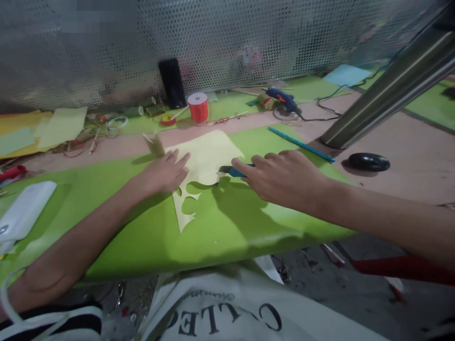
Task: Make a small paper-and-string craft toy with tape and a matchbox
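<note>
Pale yellow paper (209,154) lies on the green table cover, its near left part cut into curved openings and a pointed strip. My left hand (165,173) rests palm down on the paper's left side, fingers spread and holding nothing. My right hand (284,182) grips a blue and black utility knife (236,171) at the paper's near right edge. Its blade is too small to make out clearly. A small folded tan piece (154,143) stands just beyond my left hand.
Along the back are a black phone (172,83), a red thread spool (198,108) and a blue glue gun (282,98). A blue pencil (301,144), a black mouse (368,162) and a metal post (387,90) stand right. A white power bank (26,210) lies left.
</note>
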The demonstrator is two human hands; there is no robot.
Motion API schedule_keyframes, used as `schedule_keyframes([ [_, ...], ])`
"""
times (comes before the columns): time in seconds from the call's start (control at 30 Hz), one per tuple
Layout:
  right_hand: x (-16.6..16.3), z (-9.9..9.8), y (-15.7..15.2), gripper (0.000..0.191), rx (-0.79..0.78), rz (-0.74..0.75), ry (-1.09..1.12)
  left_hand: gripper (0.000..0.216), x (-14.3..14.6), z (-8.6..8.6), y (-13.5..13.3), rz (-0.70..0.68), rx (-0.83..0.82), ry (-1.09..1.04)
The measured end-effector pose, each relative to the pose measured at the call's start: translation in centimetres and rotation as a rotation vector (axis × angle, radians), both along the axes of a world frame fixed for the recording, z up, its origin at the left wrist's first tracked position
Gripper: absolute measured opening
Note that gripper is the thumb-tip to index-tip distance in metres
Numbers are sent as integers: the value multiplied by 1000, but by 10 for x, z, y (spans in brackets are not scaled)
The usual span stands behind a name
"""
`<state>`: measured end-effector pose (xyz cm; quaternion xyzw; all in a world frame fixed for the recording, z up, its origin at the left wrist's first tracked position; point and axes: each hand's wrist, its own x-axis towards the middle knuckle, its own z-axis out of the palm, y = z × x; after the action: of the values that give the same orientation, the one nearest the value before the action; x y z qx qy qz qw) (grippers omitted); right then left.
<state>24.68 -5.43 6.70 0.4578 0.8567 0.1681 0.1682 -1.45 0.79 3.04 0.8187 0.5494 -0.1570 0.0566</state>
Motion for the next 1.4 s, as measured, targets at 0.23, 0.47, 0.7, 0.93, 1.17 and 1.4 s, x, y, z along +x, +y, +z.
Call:
schedule_keyframes([
  [0.23, 3, 0, -1, 47, 6, 6, 13, 61, -10, 1, -24, -31, 73, -64],
  [0.47, 4, -2, 3, 47, -10, 17, 30, 38, -33, 17, -11, 156, 384, -227],
  [0.7, 2, -1, 2, 49, -25, 1, 33, 96, -64, 17, 8, 504, 433, -409],
  [0.93, 2, 0, 1, 46, -15, 10, 20, 84, -64, 15, 18, 455, 275, -450],
  [1.17, 2, -1, 1, 46, -6, 8, 19, 84, -80, 19, 11, 432, 250, -424],
  [1.4, 2, -4, 2, 45, 19, 26, 24, 84, -115, 21, 10, 488, 304, -383],
])
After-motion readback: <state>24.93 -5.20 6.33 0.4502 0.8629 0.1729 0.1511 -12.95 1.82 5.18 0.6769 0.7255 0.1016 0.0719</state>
